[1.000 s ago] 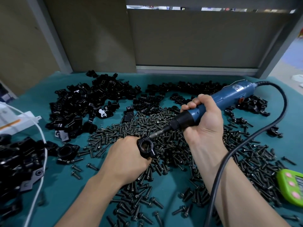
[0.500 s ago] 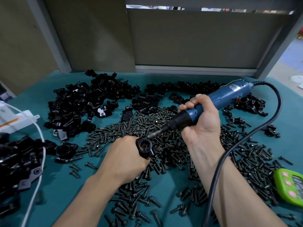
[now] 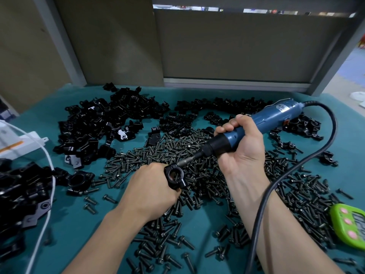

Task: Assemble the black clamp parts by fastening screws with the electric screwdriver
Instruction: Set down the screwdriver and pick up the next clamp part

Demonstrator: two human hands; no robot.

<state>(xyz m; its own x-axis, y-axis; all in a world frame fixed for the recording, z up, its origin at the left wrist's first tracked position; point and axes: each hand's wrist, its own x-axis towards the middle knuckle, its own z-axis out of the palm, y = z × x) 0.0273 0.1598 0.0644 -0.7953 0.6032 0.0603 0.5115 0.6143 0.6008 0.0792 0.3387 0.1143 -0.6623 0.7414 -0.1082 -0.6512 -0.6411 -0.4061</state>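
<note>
In the head view, the left hand is curled round a black ring clamp, held just over the screws strewn on the table. The right hand grips the blue electric screwdriver, whose bit meets the clamp's upper lug. A screw looks to be going into this one piece, though its seating cannot be told, and the large heap of loose black parts suggests most of the job is left.
</note>
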